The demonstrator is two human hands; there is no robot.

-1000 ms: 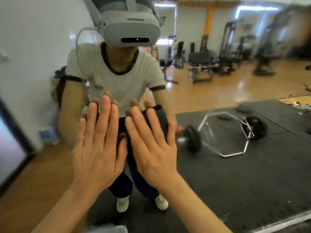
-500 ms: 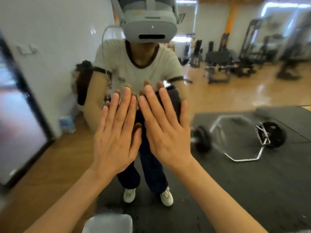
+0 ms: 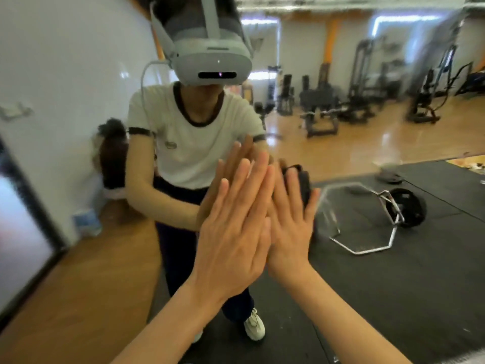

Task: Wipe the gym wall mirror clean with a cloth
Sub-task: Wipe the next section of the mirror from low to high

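The wall mirror (image 3: 380, 285) fills the view and shows my reflection in a white T-shirt. Flat against the glass, my right hand (image 3: 291, 232) presses a dark cloth (image 3: 301, 185) with straight fingers. Only the cloth's top edge shows, past my fingertips. My left hand (image 3: 233, 232) is also flat with straight fingers, and it lies partly over the inner side of my right hand. Both hands are at about waist height on my reflection.
The mirror reflects a hex bar with black weight plates (image 3: 404, 208) on a black floor mat, and gym machines (image 3: 320, 109) on a wooden floor behind. A white wall and a dark-framed panel (image 3: 31, 219) stand at the left.
Both hands have slid to the right across the glass with the cloth. My left hand, which lay beside the right, now overlaps it.
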